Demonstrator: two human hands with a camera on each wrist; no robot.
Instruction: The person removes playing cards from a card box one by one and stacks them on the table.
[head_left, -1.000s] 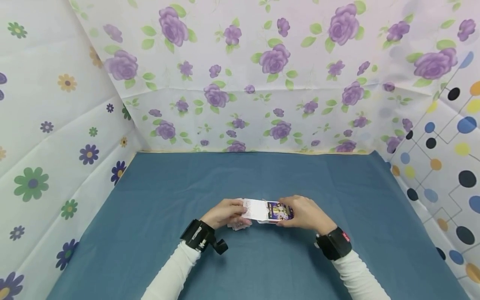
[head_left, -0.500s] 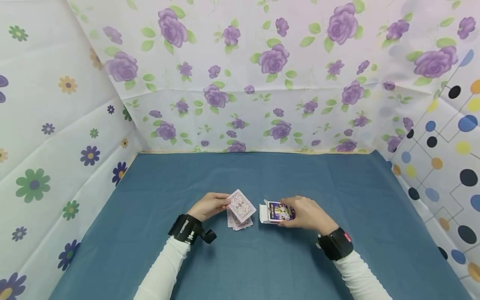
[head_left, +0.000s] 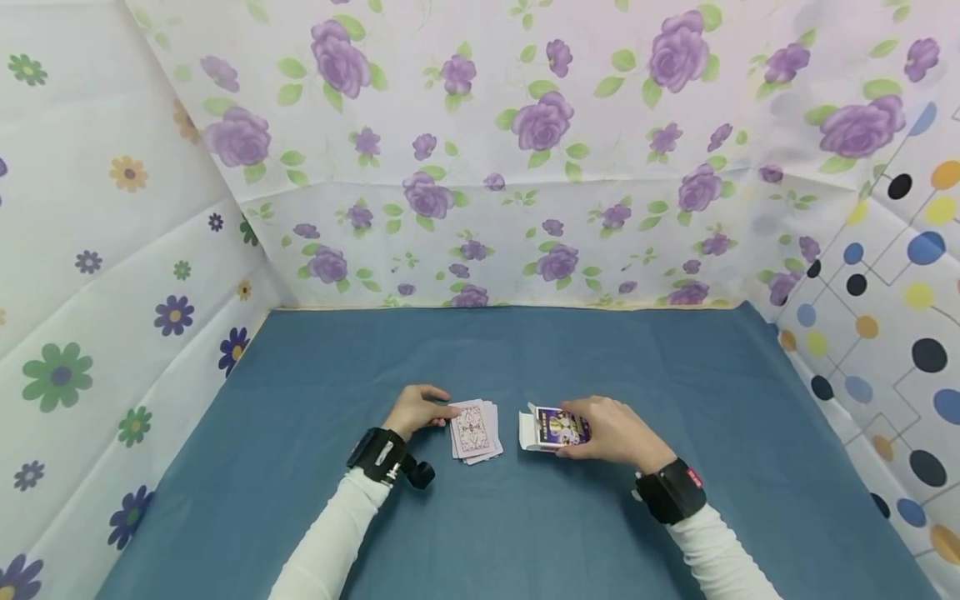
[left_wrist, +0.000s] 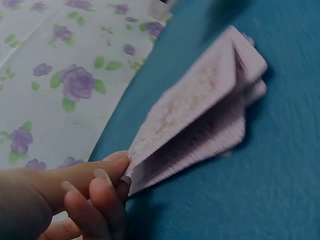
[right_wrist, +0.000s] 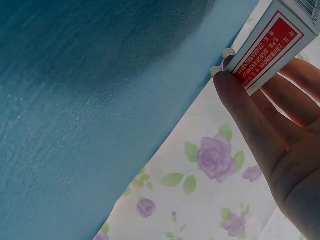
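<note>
Patterned playing cards (head_left: pixel 474 429) form a slightly uneven stack on the blue cloth in the head view. My left hand (head_left: pixel 416 410) is at the stack's left edge. In the left wrist view its thumb and finger pinch the top playing card (left_wrist: pixel 190 100) by one corner, and that card slants up from the lower cards (left_wrist: pixel 210 137). To the right, my right hand (head_left: pixel 611 429) grips a card box (head_left: pixel 561 427) with a dark purple picture on its face. The box's white flap stands open toward the cards. A red printed side panel (right_wrist: pixel 270 50) shows in the right wrist view.
A blue cloth (head_left: pixel 510 525) covers the table. Behind it hangs a sheet with purple roses (head_left: pixel 543 125); patterned sheets close in the left and right sides. Each wrist wears a black strap (head_left: pixel 670 492), with a camera mount jutting from the left one.
My left hand has drawn a playing card away from the box mouth, moved left and lowered it onto the stack. My right hand and the box stay nearly where they were.
</note>
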